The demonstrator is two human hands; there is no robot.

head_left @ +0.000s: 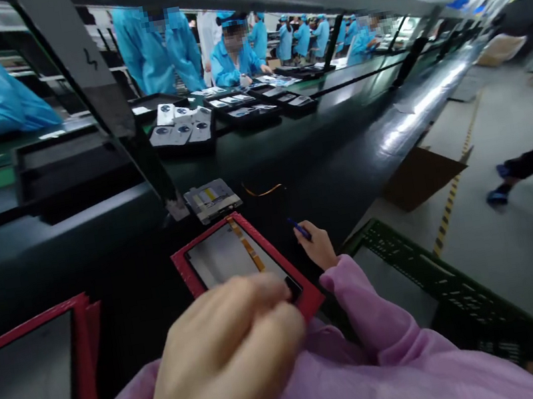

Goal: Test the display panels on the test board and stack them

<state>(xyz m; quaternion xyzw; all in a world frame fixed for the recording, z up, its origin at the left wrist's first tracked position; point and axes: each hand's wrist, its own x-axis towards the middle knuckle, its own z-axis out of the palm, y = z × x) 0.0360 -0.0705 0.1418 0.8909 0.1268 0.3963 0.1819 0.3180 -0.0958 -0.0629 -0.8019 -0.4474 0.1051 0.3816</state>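
1. At far left, see a red-edged panel (23, 386).
2. Nearer centre, see the left hand (220, 355) aloft, blurred, loosely curled; cannot tell its hold.
3. Beyond, on the bench (132, 281), see the centre panel (212, 255); could crease its orange ribbon (247, 246) by brushing.
4. Rightward, see the right hand (318, 246) pinching a blue pen-like tool (299, 228); could scratch by slipping.

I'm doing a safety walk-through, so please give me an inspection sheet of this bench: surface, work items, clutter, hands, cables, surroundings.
Surface: dark bench, shiny in places.
Work items: red-framed screen; another screen at left; silver plate beyond.
Clutter: black tray; another tray holding white pieces.
Hands: right hand holds a blue pen-like tool; left hand is raised and blurred, grip unclear.
Cables: gold ribbon on the screen; thin orange strip on the bench, perhaps another.
Surroundings: co-workers in blue across the bench; green crate and cardboard at right.
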